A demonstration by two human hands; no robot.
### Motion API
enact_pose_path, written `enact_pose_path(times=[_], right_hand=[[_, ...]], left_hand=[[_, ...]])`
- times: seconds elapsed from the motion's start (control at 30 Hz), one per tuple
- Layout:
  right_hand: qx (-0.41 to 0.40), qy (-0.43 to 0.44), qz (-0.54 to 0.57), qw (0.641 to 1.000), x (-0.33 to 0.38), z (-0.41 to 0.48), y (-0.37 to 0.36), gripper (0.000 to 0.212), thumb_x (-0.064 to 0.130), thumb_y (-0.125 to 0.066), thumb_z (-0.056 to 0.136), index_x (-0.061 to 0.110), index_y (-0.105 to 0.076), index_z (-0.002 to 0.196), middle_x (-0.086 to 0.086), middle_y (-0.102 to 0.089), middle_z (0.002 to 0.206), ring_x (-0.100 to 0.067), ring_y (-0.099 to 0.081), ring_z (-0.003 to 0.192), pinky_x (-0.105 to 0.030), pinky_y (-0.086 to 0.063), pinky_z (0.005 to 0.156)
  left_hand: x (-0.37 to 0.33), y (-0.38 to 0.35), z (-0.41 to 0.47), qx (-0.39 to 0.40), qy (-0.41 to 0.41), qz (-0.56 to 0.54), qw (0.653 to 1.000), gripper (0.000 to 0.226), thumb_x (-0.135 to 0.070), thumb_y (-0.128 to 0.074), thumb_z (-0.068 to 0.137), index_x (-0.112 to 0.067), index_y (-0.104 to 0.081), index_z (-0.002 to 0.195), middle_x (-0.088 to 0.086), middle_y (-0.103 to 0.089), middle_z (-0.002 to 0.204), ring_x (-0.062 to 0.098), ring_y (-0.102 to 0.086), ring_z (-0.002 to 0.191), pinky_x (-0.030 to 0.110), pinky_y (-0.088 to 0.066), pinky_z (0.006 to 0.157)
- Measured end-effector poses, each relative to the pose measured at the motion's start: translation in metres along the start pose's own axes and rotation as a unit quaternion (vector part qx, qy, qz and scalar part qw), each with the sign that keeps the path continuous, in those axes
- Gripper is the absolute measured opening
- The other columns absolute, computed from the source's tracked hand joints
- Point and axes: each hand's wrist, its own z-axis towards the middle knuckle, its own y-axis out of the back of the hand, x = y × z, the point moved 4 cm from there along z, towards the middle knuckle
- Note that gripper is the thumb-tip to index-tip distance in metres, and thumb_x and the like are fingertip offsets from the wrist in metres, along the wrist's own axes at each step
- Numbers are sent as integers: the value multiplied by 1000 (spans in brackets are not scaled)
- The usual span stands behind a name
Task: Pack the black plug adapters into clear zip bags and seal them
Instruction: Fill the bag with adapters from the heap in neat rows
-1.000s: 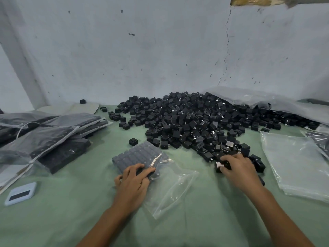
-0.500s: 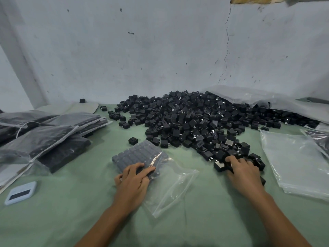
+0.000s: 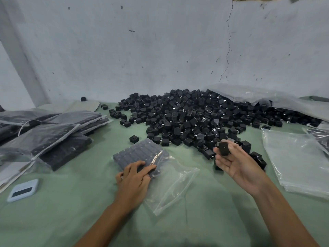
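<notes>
Plug adapters (image 3: pixel 192 120), all black, lie heaped in a broad pile at the back middle of the green surface (image 3: pixel 71 207), reaching to the wall and spilling rightward under a crumpled sheet of clear plastic (image 3: pixel 277 98). One single adapter (image 3: pixel 223 148) is pinched upright between the thumb and fingertips of the right hand (image 3: pixel 238 164), which is turned palm up and raised just in front of the near edge of the pile; its other fingers are loosely spread. Left hand (image 3: pixel 134 177) lies flat, fingers together, pressing on the near end of a clear zip bag (image 3: pixel 160 168) that rests on the surface in front of the pile. Inside the far half of this bag adapters sit in tidy rows, while its near half, toward the person, is flat and see-through. A lone adapter (image 3: pixel 133 139) sits just beyond the bag's far corner. To the left, well apart from the hands, filled bags (image 3: pixel 51 134) are stacked overlapping one another. A stack of unfilled clear bags (image 3: pixel 295 157) lies at the right, beside the right hand. Near the left front edge is a small pale blue device (image 3: pixel 23 190) with a dark screen.
</notes>
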Motion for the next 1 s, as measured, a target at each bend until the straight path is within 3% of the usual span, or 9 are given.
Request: enact_pose_path(times=[0.17, 0.27, 0.37, 0.43, 0.5, 0.6, 0.73, 0.9, 1.0], right_hand=[[33, -49, -67, 996, -19, -18, -13, 22, 8, -64, 83, 9, -68, 104, -18, -67, 100, -30, -70, 80, -36, -61, 74], [88, -114, -142, 979, -37, -37, -25, 30, 5, -69, 81, 9, -67, 110, -18, -65, 98, -33, -67, 77, -38, -60, 70], [181, -159, -347, 907, -59, -52, -44, 26, 11, -68, 90, 22, -72, 113, 1, -64, 78, -15, -55, 62, -25, -46, 50], [190, -161, -408, 878, -77, -52, -58, 21, 14, -70, 90, 18, -71, 111, 5, -62, 77, -11, -45, 56, -22, -34, 46], [142, -147, -377, 904, -92, -45, -74, 18, 8, -69, 90, 6, -67, 108, -5, -63, 86, -14, -49, 56, -24, -40, 48], [46, -138, -186, 972, -109, -30, -93, 9, -3, -63, 92, 0, -67, 100, -11, -69, 91, -16, -65, 68, -27, -57, 63], [-18, -152, 15, 988, -124, -5, -115, 26, -15, -54, 92, 0, -75, 87, -18, -76, 95, -26, -75, 87, -26, -60, 72], [-166, -99, -178, 965, -139, 11, -117, 15, 2, -62, 82, 7, -75, 88, -17, -74, 87, -36, -71, 80, -50, -60, 79], [-189, -91, -165, 964, -145, 12, -120, 17, 22, -63, 80, 10, -76, 80, -8, -73, 80, -26, -67, 74, -37, -57, 81]], left_hand=[[0, 0, 0, 0, 0, -1, 1000, 53, -41, -23, 89, -59, -50, 131, -24, -36, 141, -2, -20, 133, 28, -10, 99], [0, -1, -1, 0, -1, -3, 1000, 46, -36, -31, 96, -59, -50, 131, -24, -36, 141, -2, -20, 134, 29, -10, 100], [1, -1, 0, -3, 1, -7, 1000, 44, -32, -36, 97, -58, -51, 130, -24, -37, 141, -2, -20, 134, 29, -10, 101], [1, -1, 1, -6, 3, -11, 1000, 44, -31, -38, 98, -57, -52, 130, -23, -37, 141, -1, -22, 135, 31, -11, 102], [2, -2, 1, -3, 5, -12, 1000, 43, -31, -39, 98, -58, -51, 130, -23, -37, 141, -1, -21, 135, 31, -11, 103], [1, -2, 1, 5, 4, -13, 1000, 45, -34, -34, 96, -58, -50, 131, -23, -36, 142, -2, -20, 134, 30, -11, 102], [1, 0, 1, 3, 0, -12, 1000, 45, -32, -35, 97, -57, -49, 132, -22, -36, 142, -1, -20, 133, 28, -10, 98], [-1, 1, 0, 9, 4, -20, 1000, 44, -30, -37, 99, -58, -48, 132, -22, -35, 143, -1, -19, 134, 29, -10, 102], [-1, 2, -1, 6, 3, -20, 1000, 44, -30, -37, 100, -58, -48, 132, -22, -34, 142, -1, -18, 135, 30, -10, 103]])
